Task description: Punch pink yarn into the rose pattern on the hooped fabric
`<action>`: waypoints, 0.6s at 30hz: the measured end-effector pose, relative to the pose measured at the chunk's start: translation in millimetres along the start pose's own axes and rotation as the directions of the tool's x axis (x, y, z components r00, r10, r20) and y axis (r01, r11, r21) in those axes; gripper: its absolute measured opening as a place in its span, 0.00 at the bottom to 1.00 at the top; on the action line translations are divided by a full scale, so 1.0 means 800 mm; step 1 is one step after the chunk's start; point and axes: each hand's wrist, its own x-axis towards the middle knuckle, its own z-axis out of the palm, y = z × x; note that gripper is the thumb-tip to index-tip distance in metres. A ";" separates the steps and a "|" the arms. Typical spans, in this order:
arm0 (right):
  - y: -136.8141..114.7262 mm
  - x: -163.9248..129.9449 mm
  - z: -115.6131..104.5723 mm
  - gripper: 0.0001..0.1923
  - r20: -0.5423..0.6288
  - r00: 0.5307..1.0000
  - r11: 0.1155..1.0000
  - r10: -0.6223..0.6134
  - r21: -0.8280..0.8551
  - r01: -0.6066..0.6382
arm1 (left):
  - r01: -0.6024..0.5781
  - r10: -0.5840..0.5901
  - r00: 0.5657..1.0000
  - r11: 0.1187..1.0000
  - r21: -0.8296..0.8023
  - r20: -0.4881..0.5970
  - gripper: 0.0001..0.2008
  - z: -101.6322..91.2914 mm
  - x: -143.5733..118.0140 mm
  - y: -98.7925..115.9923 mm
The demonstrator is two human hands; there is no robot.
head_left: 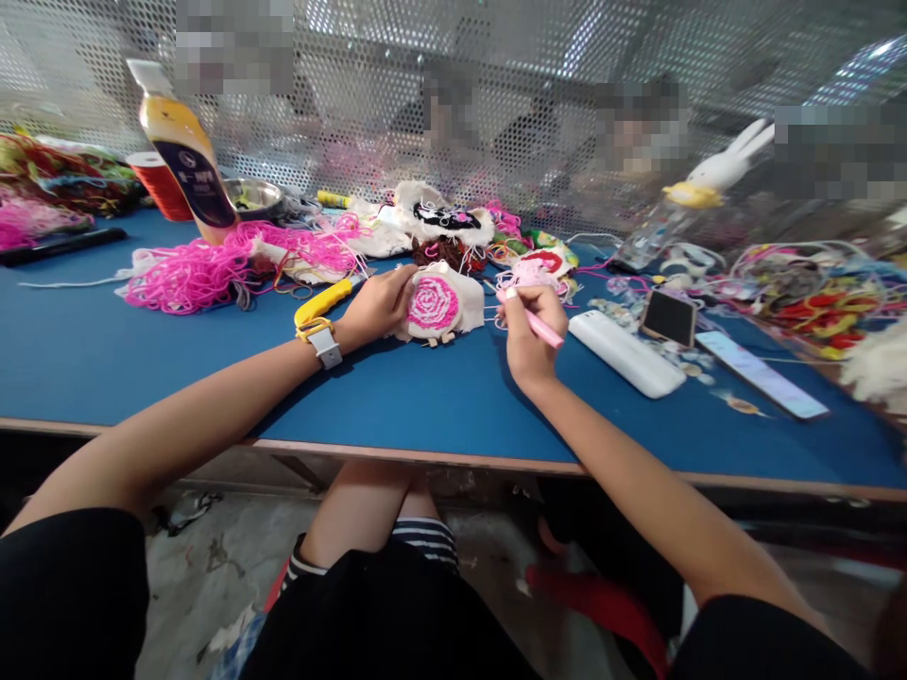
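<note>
My left hand [375,307] is closed on the left edge of a small embroidery hoop [434,304]. Cream cloth is stretched over it, worked with a pink and white spiral. In my right hand [531,354] is a pink punch needle [542,331], gripped like a pen just right of the hoop. Its tip points left toward the cloth; strands of yarn show between them, and I cannot tell whether the tip touches. Beside my left wrist lies a yellow-handled tool [327,300], its far end partly hidden.
Tangled pink yarn [180,274] and a leaning drink bottle [185,151] are at the left. A white oblong device [627,354], a lit phone [761,373] and a rabbit-topped bottle [723,175] stand or lie right. Perforated metal mesh [354,123] rises behind the blue table [425,406].
</note>
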 end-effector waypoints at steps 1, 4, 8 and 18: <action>0.006 0.005 0.000 0.10 -0.014 1.000 1.000 0.003 -0.004 -0.003 | 0.000 0.000 1.000 1.000 -0.013 0.001 0.13 0.000 0.000 0.000; 0.020 0.015 -0.001 0.11 0.039 0.997 0.996 -0.062 -0.062 0.064 | -0.015 0.016 1.000 0.998 -0.056 0.011 0.14 -0.002 0.000 0.002; 0.031 0.023 -0.007 0.12 0.117 0.988 0.987 -0.097 -0.118 0.111 | 0.004 0.002 0.998 0.994 -0.112 0.056 0.15 -0.007 0.001 0.008; 0.034 0.026 -0.016 0.13 0.202 0.979 0.980 0.032 -0.197 0.009 | -0.080 0.051 0.937 0.994 0.071 0.346 0.13 -0.022 0.001 0.009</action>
